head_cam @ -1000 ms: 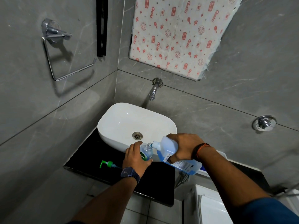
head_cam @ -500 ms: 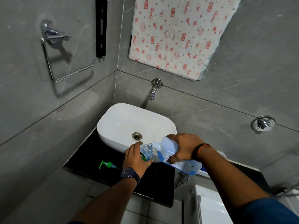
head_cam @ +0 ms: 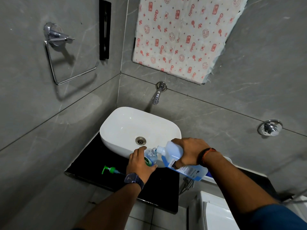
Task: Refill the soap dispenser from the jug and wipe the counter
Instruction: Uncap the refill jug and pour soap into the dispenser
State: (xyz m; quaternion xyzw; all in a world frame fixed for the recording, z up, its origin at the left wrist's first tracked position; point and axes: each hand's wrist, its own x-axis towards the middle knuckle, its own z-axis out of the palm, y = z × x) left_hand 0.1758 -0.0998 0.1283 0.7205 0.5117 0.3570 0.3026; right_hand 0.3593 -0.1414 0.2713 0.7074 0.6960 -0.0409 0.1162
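My right hand (head_cam: 189, 151) grips a translucent jug (head_cam: 174, 154) of blue liquid, tipped down to the left with its white spout touching the open neck of the clear soap dispenser bottle (head_cam: 150, 159). My left hand (head_cam: 140, 163) wraps around that bottle and holds it upright on the black counter (head_cam: 93, 163) against the front rim of the white basin (head_cam: 126, 123). The dispenser's green pump head (head_cam: 110, 170) lies loose on the counter to the left of my left wrist.
A chrome tap (head_cam: 157, 95) juts from the grey wall above the basin. A towel ring (head_cam: 66, 63) hangs on the left wall and a chrome valve (head_cam: 270, 128) sits on the right wall. A white appliance (head_cam: 216, 213) stands below right of the counter.
Both hands, the jug and the bottle hold nearly the same pose. Only the camera view has shifted very slightly.
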